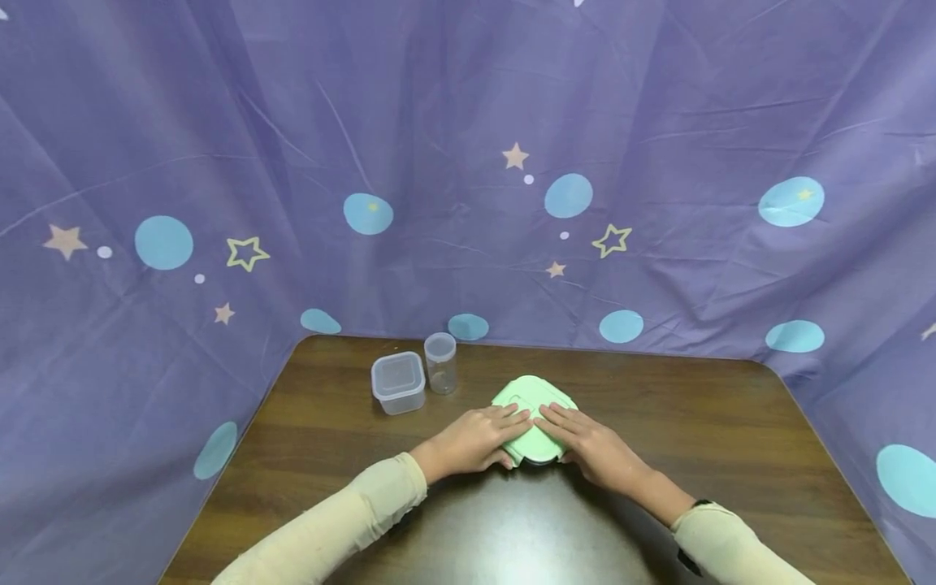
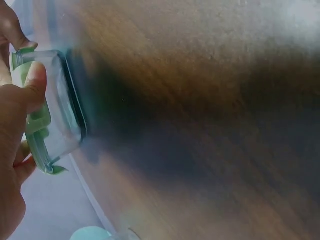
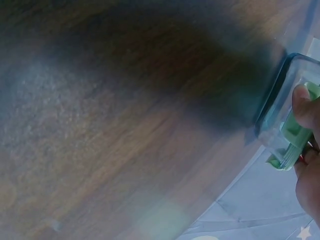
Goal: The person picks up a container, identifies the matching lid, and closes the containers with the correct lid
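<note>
On the brown table stands a clear glass food container (image 2: 60,95) with a light green clip-on lid (image 1: 532,392). My left hand (image 1: 474,439) grips its left side, fingers laid over the lid and thumb on a green side clip (image 2: 39,120). On the opposite side my right hand (image 1: 601,455) holds it likewise, its thumb against another clip (image 3: 294,134). The fingertips of both hands nearly meet on top of the lid. In the wrist views, a clip's edge sticks out from the glass near each hand. Whether the clips are fully fastened I cannot tell.
Back left on the table (image 1: 731,455) are a square clear plastic box (image 1: 398,382) with a lid and, beside it, a round clear jar (image 1: 441,366) with a whitish lid. A purple curtain (image 1: 468,146) with stars and blue spots hangs along the table's back and sides.
</note>
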The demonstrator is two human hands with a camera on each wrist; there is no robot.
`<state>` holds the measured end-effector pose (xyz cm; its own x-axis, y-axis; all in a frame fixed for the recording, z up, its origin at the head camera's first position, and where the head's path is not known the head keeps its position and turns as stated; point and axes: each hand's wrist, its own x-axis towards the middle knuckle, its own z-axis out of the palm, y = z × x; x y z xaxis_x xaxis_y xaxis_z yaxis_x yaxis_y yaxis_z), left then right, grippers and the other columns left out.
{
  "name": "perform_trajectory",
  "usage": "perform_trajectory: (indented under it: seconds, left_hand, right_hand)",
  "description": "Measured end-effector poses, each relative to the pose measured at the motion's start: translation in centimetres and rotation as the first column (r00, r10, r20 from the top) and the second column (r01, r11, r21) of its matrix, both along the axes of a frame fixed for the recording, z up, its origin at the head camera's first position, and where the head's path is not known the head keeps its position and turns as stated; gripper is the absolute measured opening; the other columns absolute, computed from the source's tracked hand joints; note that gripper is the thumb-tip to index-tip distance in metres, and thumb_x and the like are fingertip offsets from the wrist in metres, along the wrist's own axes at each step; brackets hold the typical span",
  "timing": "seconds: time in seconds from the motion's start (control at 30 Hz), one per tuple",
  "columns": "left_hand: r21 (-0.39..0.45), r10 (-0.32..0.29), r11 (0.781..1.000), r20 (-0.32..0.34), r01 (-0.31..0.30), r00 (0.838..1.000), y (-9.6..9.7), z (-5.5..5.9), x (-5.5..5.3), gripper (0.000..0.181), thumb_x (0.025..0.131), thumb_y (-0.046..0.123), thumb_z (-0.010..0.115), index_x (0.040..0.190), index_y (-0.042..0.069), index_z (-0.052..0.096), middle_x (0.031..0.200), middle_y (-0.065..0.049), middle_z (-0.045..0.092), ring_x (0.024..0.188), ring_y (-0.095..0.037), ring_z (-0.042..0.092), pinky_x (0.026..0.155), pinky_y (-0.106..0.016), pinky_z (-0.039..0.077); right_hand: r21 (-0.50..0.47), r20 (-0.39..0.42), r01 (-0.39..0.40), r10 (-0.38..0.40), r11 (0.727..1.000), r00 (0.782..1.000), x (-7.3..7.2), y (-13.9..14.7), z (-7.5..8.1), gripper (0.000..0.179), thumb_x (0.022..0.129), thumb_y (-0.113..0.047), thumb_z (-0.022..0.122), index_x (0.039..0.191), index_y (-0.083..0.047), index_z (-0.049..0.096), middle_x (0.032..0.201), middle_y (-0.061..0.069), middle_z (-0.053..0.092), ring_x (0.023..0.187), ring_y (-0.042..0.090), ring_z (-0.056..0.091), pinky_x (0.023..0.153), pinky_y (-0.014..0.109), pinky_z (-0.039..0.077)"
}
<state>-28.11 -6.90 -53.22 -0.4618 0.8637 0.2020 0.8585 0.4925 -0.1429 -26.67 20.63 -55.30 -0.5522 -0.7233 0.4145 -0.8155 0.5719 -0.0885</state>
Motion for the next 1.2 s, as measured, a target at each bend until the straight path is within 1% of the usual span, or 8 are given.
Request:
perform_trajectory:
  seconds: [0.1, 0.23, 0.33, 0.47, 0.7, 0.87, 1.0, 1.2]
  left_hand:
    - [-0.006, 0.027, 1.0, -0.017, -0.027, 0.999, 0.2, -0.1, 0.3, 0.075, 0.089, 0.05, 0.068, 0.15, 0.009, 0.05, 0.151, -0.008, 0.055, 0.137, -0.026, 0.057, 0.113, -0.037, 0.048]
    - [0.002, 0.058, 0.998, -0.031, -0.058, 0.998, 0.4, -0.7, 0.6, 0.074, 0.089, 0.049, 0.068, 0.15, 0.01, 0.05, 0.151, -0.008, 0.055, 0.137, -0.027, 0.056, 0.113, -0.038, 0.048]
    - [0.008, 0.072, 0.997, -0.051, -0.072, 0.996, 0.3, -1.1, 0.7, 0.074, 0.088, 0.049, 0.068, 0.149, 0.011, 0.051, 0.151, -0.006, 0.055, 0.137, -0.026, 0.056, 0.114, -0.037, 0.046]
    - [0.032, 0.064, 0.998, -0.07, -0.062, 0.996, 0.2, -1.3, 0.5, 0.072, 0.087, 0.05, 0.067, 0.147, 0.012, 0.054, 0.149, -0.004, 0.057, 0.136, -0.023, 0.057, 0.114, -0.035, 0.046]
    - [0.099, 0.045, 0.994, -0.082, -0.037, 0.996, 0.3, -1.5, 0.5, 0.07, 0.086, 0.048, 0.072, 0.144, 0.012, 0.058, 0.145, -0.005, 0.061, 0.131, -0.022, 0.062, 0.11, -0.034, 0.049]
    - [0.107, 0.056, 0.993, -0.103, -0.045, 0.993, 0.4, -1.4, 0.4, 0.067, 0.088, 0.046, 0.072, 0.145, 0.012, 0.057, 0.145, -0.004, 0.061, 0.131, -0.021, 0.062, 0.111, -0.033, 0.049]
    - [0.117, 0.06, 0.992, -0.124, -0.045, 0.99, 0.5, -1.5, 0.4, 0.067, 0.088, 0.045, 0.073, 0.144, 0.011, 0.059, 0.143, -0.004, 0.062, 0.13, -0.021, 0.062, 0.111, -0.033, 0.049]
    - [0.119, 0.055, 0.992, -0.157, -0.037, 0.986, 0.5, -2.0, 0.5, 0.064, 0.088, 0.043, 0.074, 0.142, 0.011, 0.06, 0.14, -0.004, 0.064, 0.128, -0.021, 0.063, 0.109, -0.032, 0.05]
  right_hand:
    - [-0.009, -0.008, 0.0, 0.0, 1.0, 1.0, 0.0, -0.1, 0.1, 0.082, 0.069, -0.006, 0.088, 0.145, -0.006, 0.056, 0.147, 0.017, 0.057, 0.133, 0.037, 0.057, 0.109, 0.051, 0.049]
    - [-0.013, -0.009, -0.002, 0.002, 1.0, 1.0, 0.0, -0.2, 0.0, 0.081, 0.069, -0.006, 0.088, 0.144, -0.006, 0.057, 0.146, 0.017, 0.059, 0.131, 0.037, 0.059, 0.106, 0.051, 0.05]
    - [-0.016, -0.008, -0.001, 0.001, 1.0, 1.0, 0.0, -0.3, -0.1, 0.081, 0.069, -0.005, 0.088, 0.144, -0.007, 0.058, 0.146, 0.017, 0.059, 0.132, 0.037, 0.059, 0.106, 0.05, 0.051]
    - [-0.023, -0.01, 0.011, -0.011, 1.0, 1.0, -0.1, -0.4, 0.0, 0.082, 0.067, -0.004, 0.089, 0.143, -0.009, 0.059, 0.145, 0.015, 0.06, 0.132, 0.035, 0.059, 0.106, 0.048, 0.052]
    - [-0.03, 0.002, 0.015, -0.015, 0.999, 1.0, -0.1, -0.3, 0.2, 0.081, 0.065, 0.0, 0.088, 0.141, -0.009, 0.062, 0.143, 0.015, 0.061, 0.13, 0.035, 0.06, 0.101, 0.047, 0.055]
    - [-0.045, -0.007, 0.017, -0.017, 0.999, 1.0, -0.1, -0.3, 0.4, 0.08, 0.065, 0.002, 0.088, 0.14, -0.009, 0.063, 0.142, 0.015, 0.062, 0.129, 0.035, 0.061, 0.096, 0.046, 0.057]
    - [-0.053, 0.003, 0.022, -0.022, 0.998, 1.0, -0.3, -0.4, 0.5, 0.08, 0.065, 0.006, 0.087, 0.14, -0.01, 0.063, 0.143, 0.015, 0.061, 0.131, 0.034, 0.06, 0.096, 0.046, 0.058]
    - [-0.058, 0.011, 0.022, -0.021, 0.998, 1.0, -0.1, -0.5, 0.3, 0.079, 0.065, 0.007, 0.087, 0.139, -0.009, 0.063, 0.141, 0.015, 0.063, 0.129, 0.035, 0.061, 0.096, 0.047, 0.057]
